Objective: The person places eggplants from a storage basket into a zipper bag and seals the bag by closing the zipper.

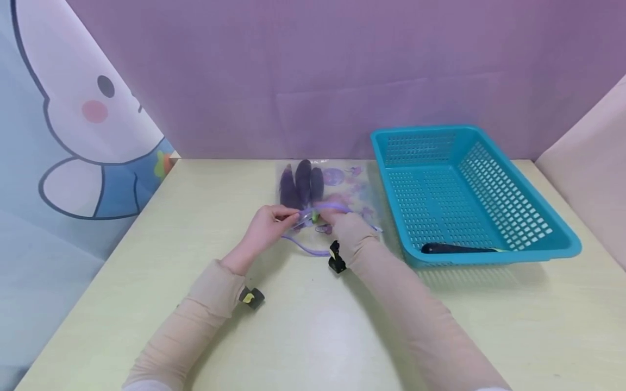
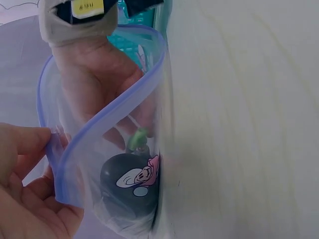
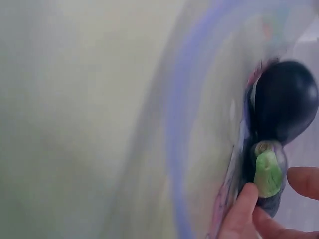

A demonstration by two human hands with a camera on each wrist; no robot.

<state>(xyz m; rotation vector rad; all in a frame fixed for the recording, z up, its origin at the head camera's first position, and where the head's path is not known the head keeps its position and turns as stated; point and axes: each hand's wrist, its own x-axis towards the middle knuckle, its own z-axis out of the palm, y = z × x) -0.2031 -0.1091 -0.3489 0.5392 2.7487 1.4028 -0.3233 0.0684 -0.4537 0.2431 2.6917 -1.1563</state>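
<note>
A clear zip bag point(image 1: 362, 190) with a purple rim and printed cartoon figures lies near the back of the table. Inside it, three dark purple eggplants point(image 1: 288, 190) lie side by side, pointing away. My left hand point(image 1: 266, 225) pinches the left side of the bag's rim point(image 2: 55, 164) between thumb and fingers, and the mouth gapes. Through that mouth reaches my right hand point(image 1: 348, 227). In the right wrist view its thumb and fingers point(image 3: 241, 209) close round the green stem end point(image 3: 268, 174) of one eggplant, beside a rounder eggplant end point(image 3: 286, 99).
To the right stands a turquoise plastic basket point(image 1: 401, 217) with perforated walls. One more eggplant point(image 1: 452, 248) lies in it along the near wall. A purple cloth point(image 1: 318, 81) hangs behind the table, and a cartoon-printed cloth point(image 1: 49, 255) hangs at the left.
</note>
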